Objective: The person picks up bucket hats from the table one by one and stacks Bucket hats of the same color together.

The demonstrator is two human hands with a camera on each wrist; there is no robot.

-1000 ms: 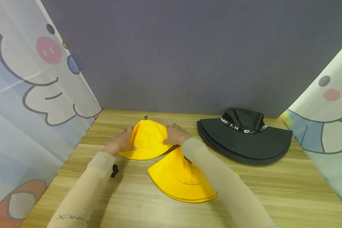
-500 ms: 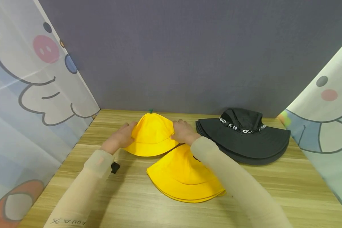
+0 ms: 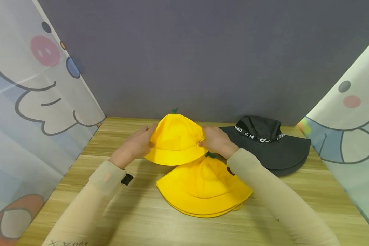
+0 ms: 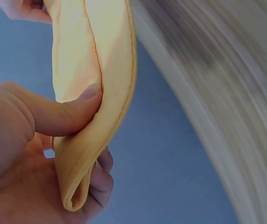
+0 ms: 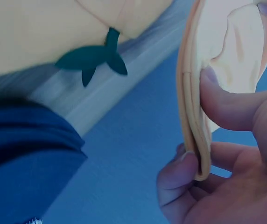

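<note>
A yellow bucket hat (image 3: pixel 176 136) with a small green sprout on top is held up between both hands, clear of the table in the wrist views. My left hand (image 3: pixel 136 145) pinches its left side, thumb on the front of the folded brim (image 4: pixel 77 154) and fingers behind. On the other side my right hand (image 3: pixel 218 140) grips the brim (image 5: pixel 194 112) the same way. Just below and in front lies a second yellow bucket hat (image 3: pixel 200 191), folded flat with layered brim edges; its green sprout (image 5: pixel 89 57) shows in the right wrist view.
Black bucket hats (image 3: pixel 276 150) with a white-lettered band lie stacked at the back right, partly behind the right hand. A grey wall (image 3: pixel 184 61) rises behind the wooden table (image 3: pixel 147 212). Cartoon-printed curtains (image 3: pixel 15 102) hang on both sides.
Both hands have lifted the yellow hat and carried it rightward, from the table at the left to above the back of the other yellow hat. The view has shifted slightly.
</note>
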